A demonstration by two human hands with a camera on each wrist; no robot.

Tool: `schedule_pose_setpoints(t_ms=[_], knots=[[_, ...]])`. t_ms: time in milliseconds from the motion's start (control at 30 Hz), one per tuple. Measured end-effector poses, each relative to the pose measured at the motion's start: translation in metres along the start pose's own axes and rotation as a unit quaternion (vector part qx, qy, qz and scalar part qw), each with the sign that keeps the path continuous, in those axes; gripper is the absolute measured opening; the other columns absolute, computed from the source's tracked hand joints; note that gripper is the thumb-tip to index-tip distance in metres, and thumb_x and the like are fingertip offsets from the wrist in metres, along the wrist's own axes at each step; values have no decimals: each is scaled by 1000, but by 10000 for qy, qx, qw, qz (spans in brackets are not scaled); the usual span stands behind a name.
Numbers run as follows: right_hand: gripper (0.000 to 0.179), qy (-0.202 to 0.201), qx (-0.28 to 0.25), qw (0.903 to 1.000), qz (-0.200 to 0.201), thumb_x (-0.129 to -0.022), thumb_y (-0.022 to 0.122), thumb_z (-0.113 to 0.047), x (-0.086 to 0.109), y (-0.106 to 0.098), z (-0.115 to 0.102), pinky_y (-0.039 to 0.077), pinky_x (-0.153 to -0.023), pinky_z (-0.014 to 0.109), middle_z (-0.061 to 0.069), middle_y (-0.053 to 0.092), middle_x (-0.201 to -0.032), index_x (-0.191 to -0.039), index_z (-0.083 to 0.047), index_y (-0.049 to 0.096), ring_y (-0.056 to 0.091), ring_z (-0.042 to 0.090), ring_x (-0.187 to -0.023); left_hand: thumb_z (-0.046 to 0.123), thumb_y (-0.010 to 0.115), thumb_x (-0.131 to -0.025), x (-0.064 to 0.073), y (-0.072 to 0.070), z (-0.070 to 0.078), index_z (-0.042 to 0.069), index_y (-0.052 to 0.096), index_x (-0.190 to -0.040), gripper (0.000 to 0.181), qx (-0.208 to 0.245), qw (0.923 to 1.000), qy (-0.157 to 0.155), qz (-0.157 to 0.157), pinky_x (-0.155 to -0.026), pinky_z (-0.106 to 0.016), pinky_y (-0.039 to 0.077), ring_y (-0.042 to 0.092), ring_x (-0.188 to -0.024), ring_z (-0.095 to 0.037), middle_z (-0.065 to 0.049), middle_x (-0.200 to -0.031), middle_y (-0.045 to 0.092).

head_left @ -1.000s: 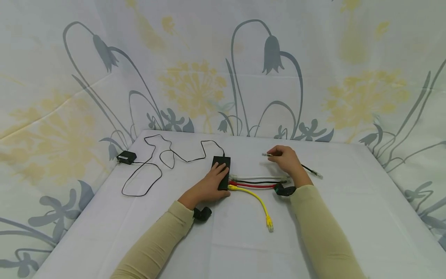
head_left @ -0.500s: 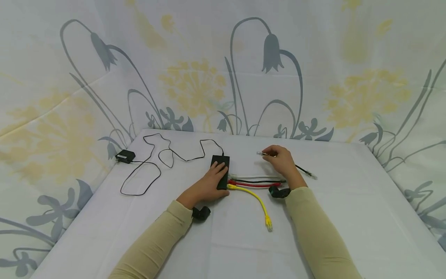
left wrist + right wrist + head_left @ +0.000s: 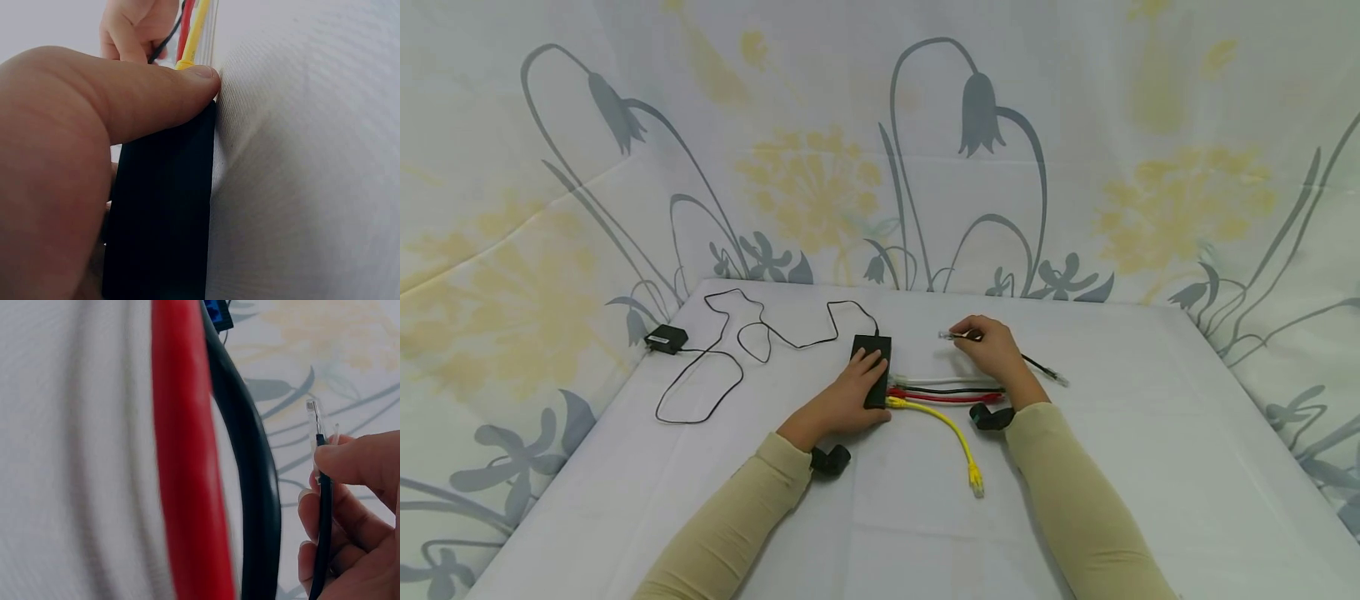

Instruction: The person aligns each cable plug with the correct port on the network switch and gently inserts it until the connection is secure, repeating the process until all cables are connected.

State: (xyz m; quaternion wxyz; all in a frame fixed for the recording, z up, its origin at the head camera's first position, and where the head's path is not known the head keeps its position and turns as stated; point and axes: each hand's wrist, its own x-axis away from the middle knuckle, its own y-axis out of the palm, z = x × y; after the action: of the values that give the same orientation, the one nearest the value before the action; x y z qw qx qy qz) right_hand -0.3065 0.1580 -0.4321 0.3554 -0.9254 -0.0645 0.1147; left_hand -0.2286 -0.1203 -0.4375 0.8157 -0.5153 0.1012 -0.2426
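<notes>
A small black network switch lies on the white cloth, with a yellow, a red, a black and a white network cable running out of its right side. My left hand holds it, fingers across its top and the thumb along its near end. To the right, above the cloth, my right hand pinches a short black network cable just behind its clear plug. The plug points left toward the switch, apart from it. The cable's other plug sticks out behind the hand.
A black power adapter sits at the left edge, its thin looping cord reaching the back of the switch. The yellow cable's loose plug lies toward the front. A flower-printed curtain stands behind the table.
My right hand has moved left with the black cable, bringing its plug closer to the switch. The left hand stays on the switch.
</notes>
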Motion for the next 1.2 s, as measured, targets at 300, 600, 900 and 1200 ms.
schedule_pose_setpoints(t_ms=[300, 600, 900, 1200], knots=[[17, -518, 336, 9973, 410, -95, 62, -13, 1, 3, -3, 49, -90, 47, 11, 63, -118, -111, -12, 68, 60, 31, -108, 43, 67, -89, 1, 0, 0, 9, 21, -155, 87, 31, 10000, -21, 25, -120, -52, 18, -1, -152, -32, -9, -164, 10], [12, -1641, 336, 9612, 2193, -92, 64, -5, -2, 5, -9, 49, -89, 47, 13, 62, -110, -103, -7, 68, 60, 31, -102, 43, 66, -89, 2, -1, 1, 9, 21, -155, 87, 11, 10000, 24, 25, -120, -51, 18, -1, -152, -33, -9, -164, 10], [9, -2350, 217, 9030, 3591, -94, 60, -1, -1, 11, -14, 41, -90, 60, 23, 57, -107, -101, 0, 64, 56, 40, -101, 42, 67, -89, 1, -1, 1, 8, 22, -155, 87, 16, 10000, 55, 25, -120, -52, 18, 0, -152, -33, -9, -164, 10], [11, -2100, 64, 9410, 2651, -94, 61, -5, 0, 26, -19, 52, -86, 44, 15, 57, -107, -105, -5, 63, 60, 29, -97, 42, 67, -89, 2, -1, 1, 9, 22, -155, 86, 34, 10000, 12, 28, -120, -52, 18, 0, -152, -33, -9, -164, 11]])
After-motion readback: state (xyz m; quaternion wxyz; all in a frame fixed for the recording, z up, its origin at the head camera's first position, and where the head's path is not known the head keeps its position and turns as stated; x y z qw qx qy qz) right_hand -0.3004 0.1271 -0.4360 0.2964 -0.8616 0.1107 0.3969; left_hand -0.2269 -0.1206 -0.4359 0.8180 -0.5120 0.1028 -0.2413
